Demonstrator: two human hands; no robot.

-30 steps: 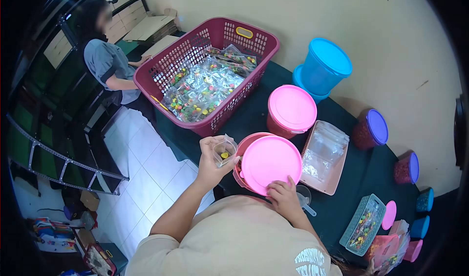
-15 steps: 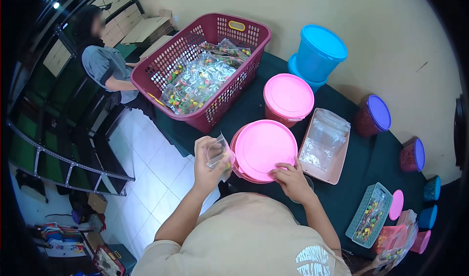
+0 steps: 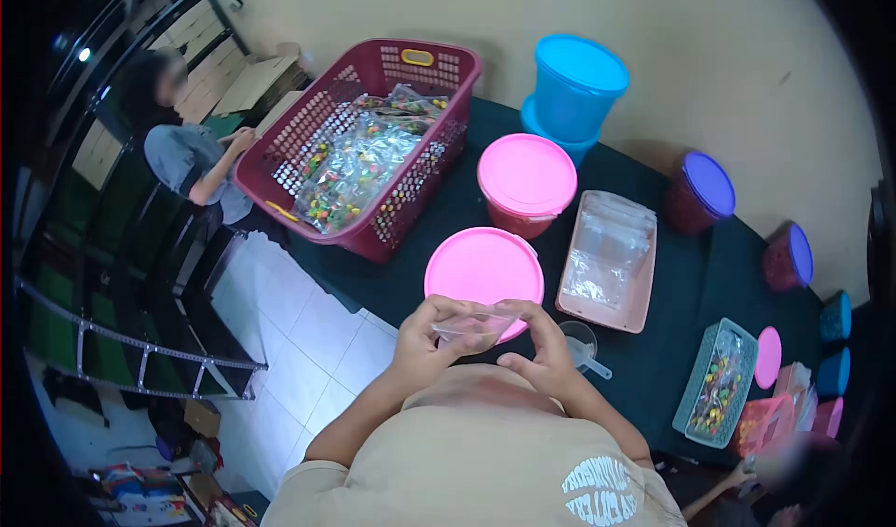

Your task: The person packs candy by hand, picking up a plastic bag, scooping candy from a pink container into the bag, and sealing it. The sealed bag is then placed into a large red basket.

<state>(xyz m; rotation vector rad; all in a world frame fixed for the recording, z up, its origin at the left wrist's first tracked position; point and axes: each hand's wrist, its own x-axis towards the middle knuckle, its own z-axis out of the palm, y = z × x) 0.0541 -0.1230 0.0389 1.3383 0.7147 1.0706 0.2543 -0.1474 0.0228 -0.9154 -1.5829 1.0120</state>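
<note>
Both hands meet in front of my chest, at the near edge of a pink-lidded tub (image 3: 483,270). My left hand (image 3: 431,342) is closed on one side of a small clear plastic bag (image 3: 471,326). My right hand (image 3: 539,345) pinches the bag's upper right corner between thumb side and fingertips. The bag's contents are partly hidden by the fingers. Beyond, a second pink-lidded tub (image 3: 527,177) stands near a tray (image 3: 638,314) of empty clear bags. A clear cup with a handle (image 3: 581,345) lies right of my right hand.
A maroon basket (image 3: 359,242) holds many filled bags. Blue tubs (image 3: 579,84), purple-lidded tubs (image 3: 707,186) and a green basket (image 3: 686,406) of colourful pieces stand around. One person (image 3: 191,158) is at the far left, another person's hand (image 3: 740,474) at the lower right.
My right hand has left the pink lid and moved to the bag. My left hand has brought the bag right, in front of the lid. The view has shifted; the left person's arm is raised.
</note>
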